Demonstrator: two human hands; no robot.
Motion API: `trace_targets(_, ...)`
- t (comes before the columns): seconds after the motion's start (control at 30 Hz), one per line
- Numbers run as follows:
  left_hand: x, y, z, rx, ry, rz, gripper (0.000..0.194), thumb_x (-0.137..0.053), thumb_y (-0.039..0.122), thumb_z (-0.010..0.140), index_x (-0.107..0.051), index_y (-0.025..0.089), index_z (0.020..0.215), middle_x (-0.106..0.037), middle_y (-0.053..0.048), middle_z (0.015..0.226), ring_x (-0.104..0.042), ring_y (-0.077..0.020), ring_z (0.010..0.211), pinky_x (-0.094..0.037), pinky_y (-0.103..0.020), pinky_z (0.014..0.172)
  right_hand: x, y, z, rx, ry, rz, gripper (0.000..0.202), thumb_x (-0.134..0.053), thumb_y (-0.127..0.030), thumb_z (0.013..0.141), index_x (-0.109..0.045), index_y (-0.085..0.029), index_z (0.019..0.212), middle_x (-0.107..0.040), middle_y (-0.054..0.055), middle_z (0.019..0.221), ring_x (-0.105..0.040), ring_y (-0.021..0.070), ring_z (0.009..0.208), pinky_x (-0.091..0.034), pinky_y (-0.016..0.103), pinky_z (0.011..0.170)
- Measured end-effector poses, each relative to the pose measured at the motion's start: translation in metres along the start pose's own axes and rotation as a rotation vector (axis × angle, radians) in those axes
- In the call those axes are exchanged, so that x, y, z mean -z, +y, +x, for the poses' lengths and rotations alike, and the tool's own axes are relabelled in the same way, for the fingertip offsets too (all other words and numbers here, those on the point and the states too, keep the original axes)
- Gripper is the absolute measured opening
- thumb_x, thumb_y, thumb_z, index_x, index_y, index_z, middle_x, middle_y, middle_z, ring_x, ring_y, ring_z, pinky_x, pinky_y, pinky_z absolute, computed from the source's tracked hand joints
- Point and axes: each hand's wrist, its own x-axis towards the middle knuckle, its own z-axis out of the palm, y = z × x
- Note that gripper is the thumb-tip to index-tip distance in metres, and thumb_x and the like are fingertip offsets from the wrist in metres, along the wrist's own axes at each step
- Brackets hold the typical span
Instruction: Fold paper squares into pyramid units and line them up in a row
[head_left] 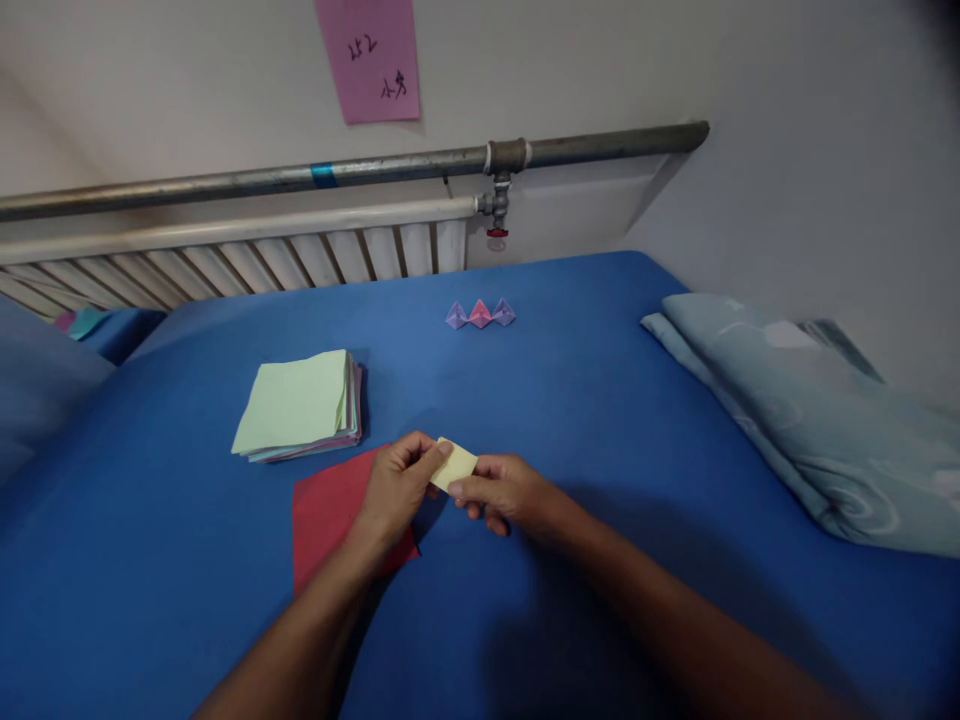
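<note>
Between my two hands is a small folded piece of pale yellow paper [455,466], held above the blue surface. My left hand [401,478] pinches its upper left side, thumb on top. At its lower right edge, my right hand [502,490] grips it between thumb and fingers. Beneath my left hand and forearm lies a red sheet of paper [330,510], partly covered by them. Farther back, three small folded paper pieces [480,314] stand in a row, a pink one between two purple ones.
A stack of coloured paper [292,405] with pale green on top sits at the left on the blue sheet [585,390]. Folded light-blue bedding [795,420] lies at the right. Along the wall run a radiator [330,255] and a metal pipe [405,165] with a red-handled valve [497,233].
</note>
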Motion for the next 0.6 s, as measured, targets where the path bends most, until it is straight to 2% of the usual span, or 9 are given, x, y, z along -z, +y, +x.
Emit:
trace_targets(0.13, 0.0, -0.002, 0.0, -0.064, 0.038, 0.032, 0.033, -0.066, 0.044, 0.076, -0.057, 0.017, 0.06, -0.052, 0.003, 0.056, -0.044, -0.0083, 0.052, -0.034, -0.02, 0.051, -0.002, 0.007, 0.004, -0.004, -0.018, 0.103, 0.014, -0.062, -0.029, 0.072, -0.06, -0.015, 0.068, -0.059, -0.003, 0.058, -0.044, 0.004, 0.037, -0.029, 0.017, 0.032)
trace_targets(0.4, -0.003, -0.005, 0.003, -0.043, 0.015, 0.019, 0.033, -0.064, 0.047, 0.076, -0.055, 0.017, 0.066, -0.054, 0.005, 0.054, -0.048, -0.008, 0.045, -0.039, -0.02, 0.046, -0.009, 0.002, 0.002, -0.016, -0.063, 0.26, 0.019, -0.063, -0.033, 0.066, -0.059, -0.015, 0.071, -0.055, -0.003, 0.058, -0.044, 0.0048, 0.042, -0.03, 0.016, 0.032)
trace_targets(0.5, -0.003, -0.008, 0.003, -0.049, -0.006, 0.061, 0.033, -0.063, 0.048, 0.076, -0.055, 0.017, 0.065, -0.053, 0.005, 0.053, -0.047, -0.0078, 0.043, -0.039, -0.02, 0.042, -0.009, -0.001, 0.0, -0.003, -0.016, 0.254, 0.023, -0.065, -0.037, 0.067, -0.057, -0.016, 0.073, -0.058, -0.002, 0.063, -0.048, 0.0066, 0.048, -0.031, 0.016, 0.032)
trace_targets(0.6, -0.004, -0.011, 0.002, -0.045, -0.042, 0.105, 0.033, -0.064, 0.048, 0.075, -0.055, 0.018, 0.064, -0.051, 0.005, 0.052, -0.046, -0.0075, 0.043, -0.037, -0.02, 0.04, -0.004, 0.0, 0.002, 0.088, 0.057, 0.269, 0.026, -0.067, -0.039, 0.068, -0.055, -0.018, 0.078, -0.056, -0.004, 0.061, -0.05, 0.0075, 0.049, -0.033, 0.016, 0.035)
